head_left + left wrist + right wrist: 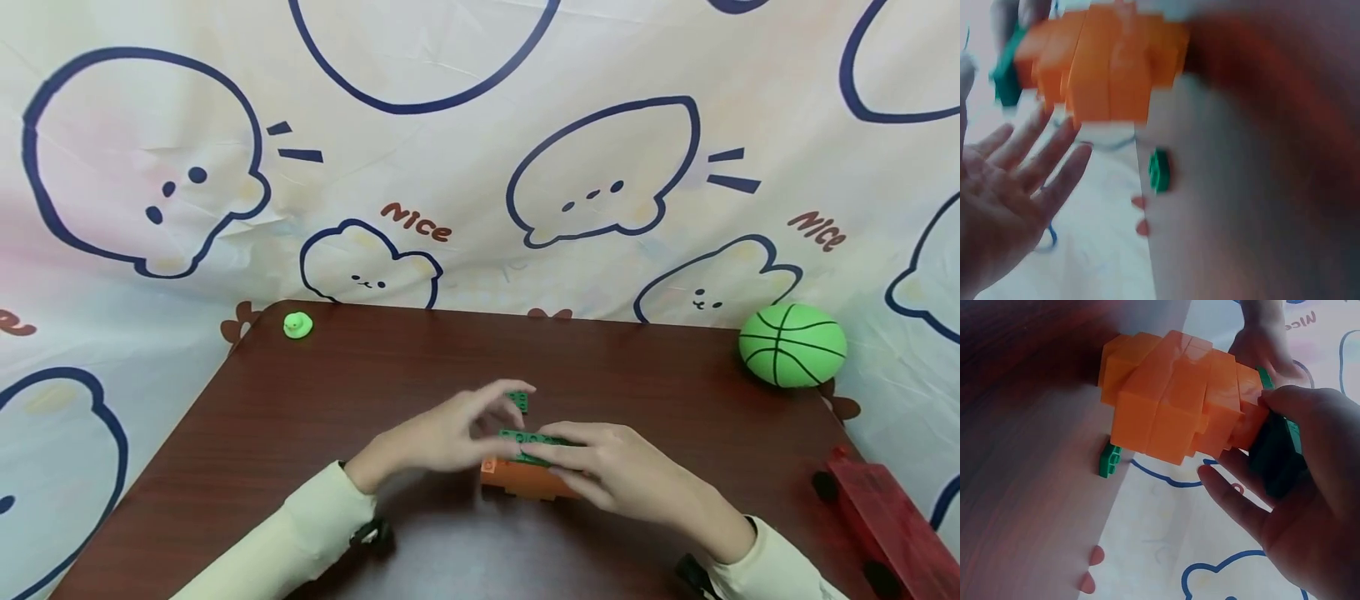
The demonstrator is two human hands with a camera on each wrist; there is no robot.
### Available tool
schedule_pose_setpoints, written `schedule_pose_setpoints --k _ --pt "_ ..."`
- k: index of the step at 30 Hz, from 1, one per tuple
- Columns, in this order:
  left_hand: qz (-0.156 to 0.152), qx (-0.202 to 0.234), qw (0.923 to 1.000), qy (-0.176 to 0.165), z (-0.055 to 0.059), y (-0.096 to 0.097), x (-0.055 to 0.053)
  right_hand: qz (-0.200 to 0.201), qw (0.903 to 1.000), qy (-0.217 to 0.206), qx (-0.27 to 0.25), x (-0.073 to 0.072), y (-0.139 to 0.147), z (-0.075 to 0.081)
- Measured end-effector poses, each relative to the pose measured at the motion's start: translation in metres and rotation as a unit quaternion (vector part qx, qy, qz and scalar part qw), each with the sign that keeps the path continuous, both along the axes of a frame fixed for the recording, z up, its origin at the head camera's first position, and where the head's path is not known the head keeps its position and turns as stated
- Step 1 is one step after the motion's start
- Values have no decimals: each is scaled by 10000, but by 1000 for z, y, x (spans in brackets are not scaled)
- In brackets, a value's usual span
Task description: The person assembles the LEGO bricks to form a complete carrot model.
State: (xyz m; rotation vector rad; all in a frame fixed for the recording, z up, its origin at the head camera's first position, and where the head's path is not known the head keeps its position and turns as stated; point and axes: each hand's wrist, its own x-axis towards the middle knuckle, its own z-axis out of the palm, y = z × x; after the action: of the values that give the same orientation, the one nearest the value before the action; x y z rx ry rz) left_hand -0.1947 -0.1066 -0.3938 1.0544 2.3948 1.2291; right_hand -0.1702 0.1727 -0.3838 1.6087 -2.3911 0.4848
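Observation:
A stack of orange building blocks [528,479] stands on the table, stepped and widest around its middle, with a green block [528,442] across its top. My right hand [618,462] holds the top from the right. In the right wrist view its thumb lies on the near side at the green block [1275,453], with fingers round the far side. Beside the left end is my left hand [457,429], fingers spread and slightly bent, thumb close to the green block's edge. Its palm shows bare in the left wrist view. Behind the stack lies a loose green block [519,402], partly hidden by left fingers.
A green toy duck [297,325] sits at the table's back left corner. At the back right rests a green ball [792,345] with black lines. A red toy vehicle [892,525] stands along the right edge. A printed cloth [480,167] hangs behind the dark wooden table [390,358].

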Motion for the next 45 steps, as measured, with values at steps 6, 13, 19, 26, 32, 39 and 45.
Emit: schedule_pose_setpoints --k 6,13,19,26,32,39,45 --pt "969 -1122 9888 171 -6 -8 -42 -223 9992 -330 73 1 0 1" --pt "856 -2756 9575 21 -18 11 -65 -163 9994 -275 96 2 -3 3" --pt "725 -3220 9429 437 -15 32 -71 -173 9995 -233 104 1 -1 5" --pt "862 -3471 9319 607 -17 37 -68 -92 9995 -278 115 -1 -1 4" --pt "602 -3380 9370 644 -19 43 -65 -89 9997 -205 123 -1 1 5" --pt "229 -3192 9445 747 -25 50 -69 -37 9996 -269 86 0 3 3" --pt "490 -2655 9611 586 -17 22 -69 10 9995 -309 54 -3 0 3"
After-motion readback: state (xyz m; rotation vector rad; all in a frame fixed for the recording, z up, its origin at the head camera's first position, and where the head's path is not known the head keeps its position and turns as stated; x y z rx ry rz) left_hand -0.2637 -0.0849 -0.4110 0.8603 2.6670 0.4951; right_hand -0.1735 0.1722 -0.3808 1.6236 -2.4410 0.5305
